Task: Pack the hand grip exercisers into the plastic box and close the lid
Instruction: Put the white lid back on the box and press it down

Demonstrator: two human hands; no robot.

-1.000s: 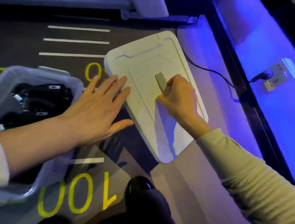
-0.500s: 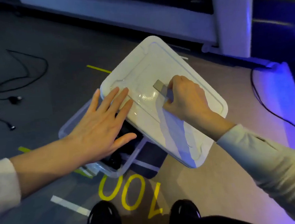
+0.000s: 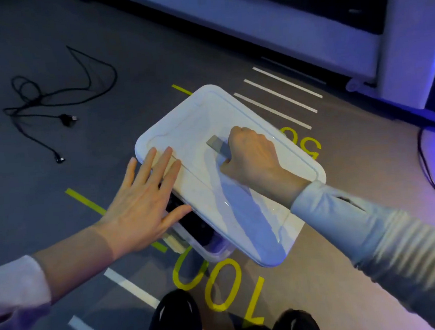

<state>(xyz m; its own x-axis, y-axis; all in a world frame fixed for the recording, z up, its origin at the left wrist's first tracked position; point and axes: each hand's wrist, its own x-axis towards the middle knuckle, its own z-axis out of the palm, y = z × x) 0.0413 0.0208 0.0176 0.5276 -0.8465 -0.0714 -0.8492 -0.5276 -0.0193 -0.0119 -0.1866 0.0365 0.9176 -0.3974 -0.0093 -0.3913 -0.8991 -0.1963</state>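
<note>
Right hand [image 3: 249, 155] closed around grey lid handle [image 3: 216, 145], left hand [image 3: 142, 204] flat and open on white lid [image 3: 241, 215] edge; lid sits skewed over clear plastic box [image 3: 207, 251] on floor, near corner uncovered, so pressing now likely misseats it.

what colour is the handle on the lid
Grey handle on the white lid, seen in the head view.
</note>
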